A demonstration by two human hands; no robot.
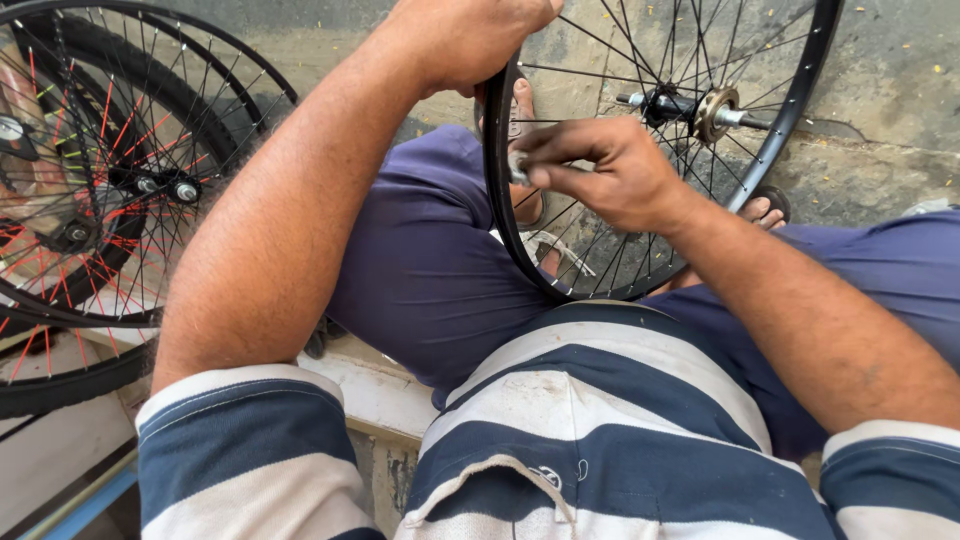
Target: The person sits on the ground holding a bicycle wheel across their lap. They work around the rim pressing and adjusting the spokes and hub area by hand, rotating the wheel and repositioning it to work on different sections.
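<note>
The left hand [470, 40] was closed over the top of the black wheel rim [497, 190]; the right hand [610, 170] pinched a small metal tool [518, 166] at a spoke beside it. The wheel stood upright between the person's knees, hub [700, 108] beyond. It looked light and stiff, its thin spokes [690, 50] bendable, so best held by the rim. More wheels [90, 190] leaned at left.

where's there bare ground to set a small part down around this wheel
Bare concrete floor lies right of the black wheel rim, beyond the right knee. More shows top centre, between the stacked wheels and the left hand. The left side and the lap are crowded.
</note>
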